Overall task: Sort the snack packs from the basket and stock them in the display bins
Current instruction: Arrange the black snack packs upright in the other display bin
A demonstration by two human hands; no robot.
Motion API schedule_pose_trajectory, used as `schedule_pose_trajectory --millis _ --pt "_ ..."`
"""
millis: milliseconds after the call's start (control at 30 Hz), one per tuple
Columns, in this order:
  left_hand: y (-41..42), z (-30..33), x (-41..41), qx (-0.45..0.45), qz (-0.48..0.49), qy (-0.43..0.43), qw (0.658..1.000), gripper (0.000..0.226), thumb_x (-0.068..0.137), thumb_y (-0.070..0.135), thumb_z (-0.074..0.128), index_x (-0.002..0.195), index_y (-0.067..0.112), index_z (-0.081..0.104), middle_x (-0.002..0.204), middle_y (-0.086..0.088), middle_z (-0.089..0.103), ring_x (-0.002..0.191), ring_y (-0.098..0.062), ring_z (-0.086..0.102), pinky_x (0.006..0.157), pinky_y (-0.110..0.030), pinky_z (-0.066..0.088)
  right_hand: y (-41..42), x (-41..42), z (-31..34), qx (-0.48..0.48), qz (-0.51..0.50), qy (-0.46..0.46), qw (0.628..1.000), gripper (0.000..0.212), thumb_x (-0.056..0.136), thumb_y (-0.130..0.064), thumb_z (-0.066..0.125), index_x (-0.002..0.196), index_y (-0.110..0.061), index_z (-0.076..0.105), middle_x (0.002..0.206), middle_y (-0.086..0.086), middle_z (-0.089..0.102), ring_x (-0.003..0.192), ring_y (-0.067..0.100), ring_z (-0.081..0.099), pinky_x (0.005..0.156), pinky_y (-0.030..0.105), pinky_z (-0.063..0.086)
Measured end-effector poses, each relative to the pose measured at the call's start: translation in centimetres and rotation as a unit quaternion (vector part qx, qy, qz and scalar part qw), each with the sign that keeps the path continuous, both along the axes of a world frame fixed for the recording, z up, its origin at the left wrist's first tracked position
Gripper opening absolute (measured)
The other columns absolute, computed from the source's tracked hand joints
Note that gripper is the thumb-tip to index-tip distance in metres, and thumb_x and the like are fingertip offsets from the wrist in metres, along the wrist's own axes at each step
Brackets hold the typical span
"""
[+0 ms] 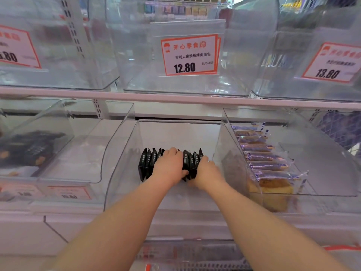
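- Row of black foil snack packs (148, 163) stands upright in the middle clear plastic display bin (125, 149).
- Left hand (169, 167) fingers curled over the row's middle, grasping packs.
- Right hand (207, 171) grips the row's right end.

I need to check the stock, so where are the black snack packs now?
In the head view, the black snack packs stand in a row in the middle clear bin of the lower shelf, held by both hands, left of the bin with blue packs.
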State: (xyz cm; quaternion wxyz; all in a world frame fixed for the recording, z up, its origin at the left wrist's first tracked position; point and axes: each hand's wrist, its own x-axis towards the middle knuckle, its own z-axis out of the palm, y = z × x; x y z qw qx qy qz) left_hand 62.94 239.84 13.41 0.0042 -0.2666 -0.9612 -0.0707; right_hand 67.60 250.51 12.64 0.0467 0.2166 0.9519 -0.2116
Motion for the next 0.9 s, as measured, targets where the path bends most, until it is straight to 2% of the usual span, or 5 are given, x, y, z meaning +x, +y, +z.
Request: schedule_pose_trajectory --millis 267,467,700,800,900 --pt "-0.8 0.5 -0.1 -0.083 0.067 0.008 0.994 0.048 0.087 0.028 0.06 0.126 0.008 0.042 0.127 -0.011 0.04 0.119 -0.03 0.041 0.087 -0.037 0.043 0.3 -0.9 0.8 0.017 -0.037 0.071 0.997 0.044 0.085 -0.014 0.065 0.119 -0.005 0.038 0.124 0.015 0.042 0.113 0.036 0.051 0.083 0.039 0.044" --pt "-0.6 0.7 -0.4 -0.105 0.072 0.029 0.991 0.044 0.091 0.033 0.056 0.125 0.008 0.044 0.124 -0.011 0.045 0.117 -0.03 0.045 0.086 -0.039 0.045 0.4 -0.7 1.5 -0.048 -0.027 0.0 0.998 0.059 0.076 -0.023 0.074 0.122 -0.005 0.042 0.126 0.015 0.044 0.115 0.035 0.05 0.089 0.038 0.045" --pt "-1.4 1.8 0.2 -0.125 0.046 -0.011 0.991 0.044 0.091 0.033 0.053 0.127 0.009 0.042 0.127 -0.012 0.042 0.119 -0.032 0.043 0.087 -0.04 0.043 0.4 1.0 4.3 0.015 0.046 -0.018 0.999 0.038 0.082 -0.019 0.058 0.117 -0.006 0.051 0.118 0.016 0.055 0.108 0.031 0.056 0.083 0.032 0.046" --pt "-1.9 3.9 2.0 -0.084 -0.023 0.007 0.996 0.032 0.092 0.028 0.046 0.119 0.01 0.048 0.118 -0.011 0.047 0.113 -0.03 0.048 0.082 -0.039 0.043 -0.3 3.1 7.0 -0.05 0.099 0.026 0.993 0.02 0.084 -0.024 0.058 0.085 -0.004 0.06 0.087 0.016 0.062 0.087 0.03 0.059 0.065 0.031 0.046" --pt "-2.8 6.1 5.9 -0.025 -0.122 0.051 0.991 0.025 0.092 0.03 0.045 0.11 0.016 0.054 0.109 -0.005 0.055 0.104 -0.026 0.055 0.076 -0.035 0.043 -0.3 7.6 9.8 -0.212 0.123 0.077 0.966 0.02 0.087 -0.029 0.057 0.083 -0.011 0.062 0.079 0.007 0.066 0.066 0.019 0.062 0.054 0.027 0.048"
